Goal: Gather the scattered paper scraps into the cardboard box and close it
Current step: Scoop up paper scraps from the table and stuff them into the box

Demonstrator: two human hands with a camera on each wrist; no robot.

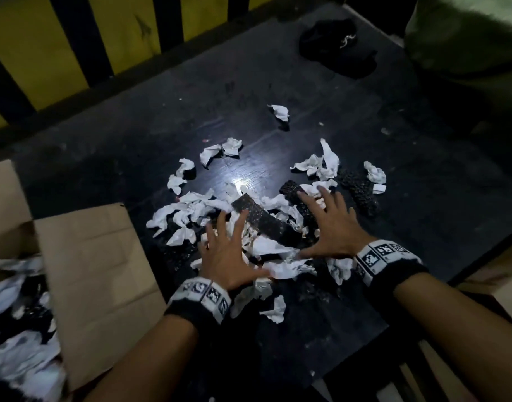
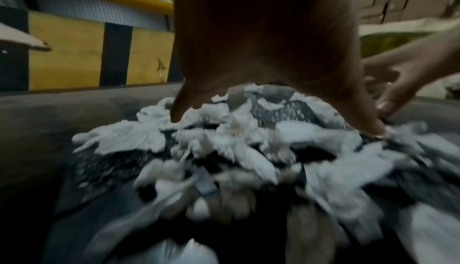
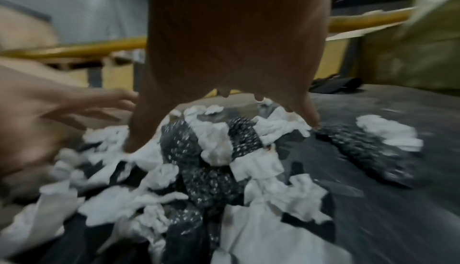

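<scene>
Scraps (image 1: 266,250) lay heaped on the dark table (image 1: 394,175) beneath your left hand (image 1: 228,256) and right hand (image 1: 333,224), fingers spread flat, gripping nothing; the cardboard box (image 1: 95,274) stood open at your left.

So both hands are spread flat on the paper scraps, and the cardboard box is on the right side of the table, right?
Not quite. The box is on the left side, as the head view shows, open with scraps already inside. The rest holds: the left hand and the right hand are spread flat on the scraps.
</scene>
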